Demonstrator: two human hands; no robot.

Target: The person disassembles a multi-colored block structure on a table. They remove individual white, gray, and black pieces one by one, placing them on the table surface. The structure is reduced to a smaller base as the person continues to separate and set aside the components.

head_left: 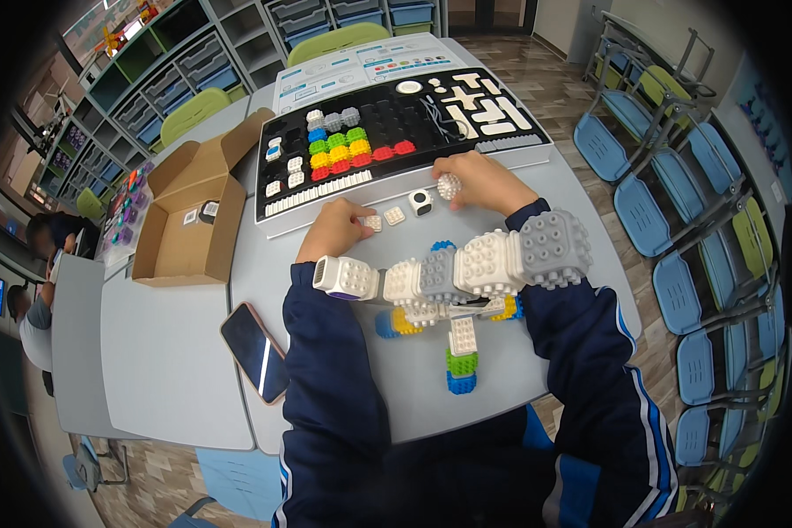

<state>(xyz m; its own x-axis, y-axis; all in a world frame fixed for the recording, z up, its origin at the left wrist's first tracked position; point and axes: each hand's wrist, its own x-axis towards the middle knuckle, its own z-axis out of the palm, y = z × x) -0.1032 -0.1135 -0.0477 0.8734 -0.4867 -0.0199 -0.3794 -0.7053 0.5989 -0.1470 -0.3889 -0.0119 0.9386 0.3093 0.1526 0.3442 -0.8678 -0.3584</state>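
My right hand (488,183) grips a white studded block (449,186) between thumb and fingers, just in front of the kit tray. On the table, the fingertips of my left hand (333,231) close on a flat, white studded block (373,223). Between the hands sit another flat white block (394,216) and a white cube with a dark round face (421,202). Across my forearms, nearer to me, stands a built model with a long white and grey studded beam (438,275). Below it the model has a leg of white, green and blue blocks (463,361).
A black kit tray (396,132) of coloured blocks and white parts lies beyond my hands. An open cardboard box (180,238) stands left, with a phone (257,352) nearer me. Folded blue chairs (678,211) line the right. Two people sit far left.
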